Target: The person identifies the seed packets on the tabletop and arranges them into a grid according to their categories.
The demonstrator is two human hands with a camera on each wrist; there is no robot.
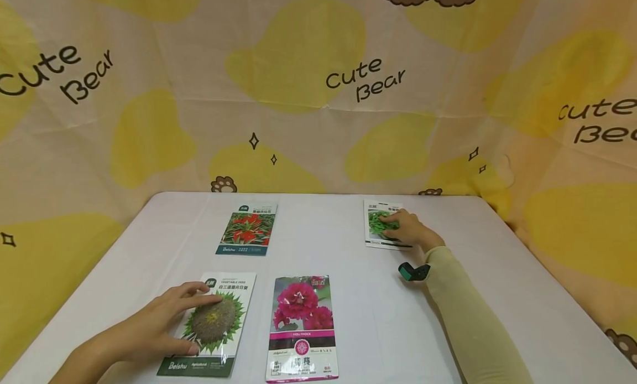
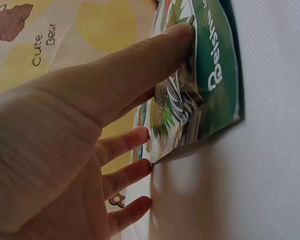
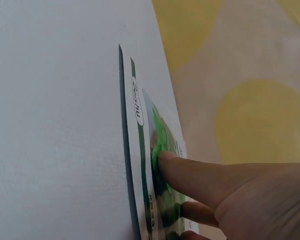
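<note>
My left hand (image 1: 149, 326) touches a sunflower seed packet (image 1: 211, 323) lying flat at the front left. Thumb and index fingertip rest on its face, spread apart; in the left wrist view the other fingers reach past the packet's edge. At the back right, my right hand (image 1: 413, 232) rests its fingertips on a seed packet with a green leafy picture (image 1: 376, 223), covering part of it. The right wrist view shows the right thumb (image 3: 177, 167) pressing on that packet's face. Between and behind the hands lie a pink hollyhock packet (image 1: 302, 328) and a red-flower packet (image 1: 247, 229).
All the packets lie on a white table (image 1: 318, 234). A cloth with yellow patches and "Cute Bear" lettering (image 1: 365, 79) hangs behind and beside the table. A small black and green device (image 1: 414, 271) is at the right wrist.
</note>
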